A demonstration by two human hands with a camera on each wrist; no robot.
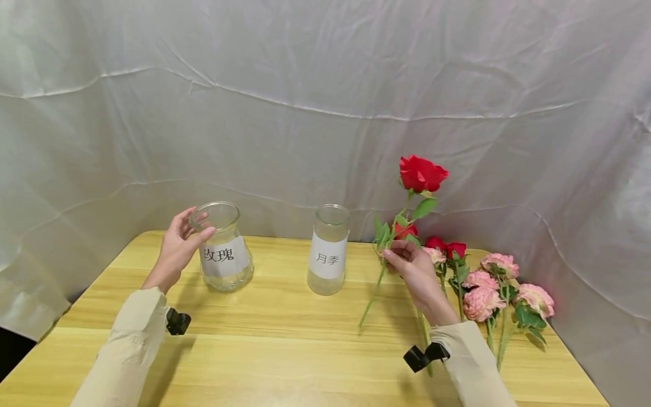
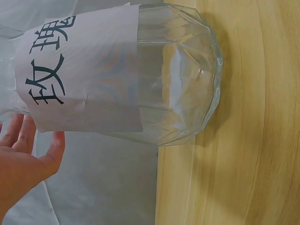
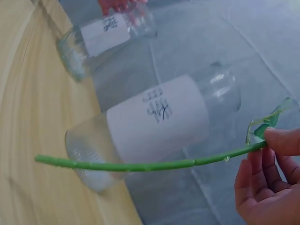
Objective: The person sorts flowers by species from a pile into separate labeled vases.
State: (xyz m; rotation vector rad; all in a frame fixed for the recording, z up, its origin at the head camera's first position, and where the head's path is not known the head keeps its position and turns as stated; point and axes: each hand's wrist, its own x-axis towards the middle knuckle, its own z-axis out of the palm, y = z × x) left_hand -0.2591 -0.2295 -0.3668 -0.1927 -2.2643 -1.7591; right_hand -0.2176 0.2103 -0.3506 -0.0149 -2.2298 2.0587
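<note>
My right hand (image 1: pixel 414 274) pinches the green stem of a red rose (image 1: pixel 423 173) between thumb and fingers. The bloom stands above the hand, and the bare lower stem (image 3: pixel 136 167) slants down to the left. My left hand (image 1: pixel 178 243) is at the neck of the wide clear glass vase (image 1: pixel 226 280), thumb at the near side and fingers reaching round behind. This vase wears a white paper label (image 2: pixel 89 75) reading 玫瑰. Between the hands stands a slimmer glass vase (image 1: pixel 325 285), labelled 月季. Both vases are upright with no flowers in them.
Several pink flowers (image 1: pixel 480 304) and more red roses (image 1: pixel 455 250) lie at the right of the wooden table (image 1: pixel 285 350), partly behind the right hand and forearm. A grey cloth (image 1: pixel 305 152) hangs behind the table and along its sides.
</note>
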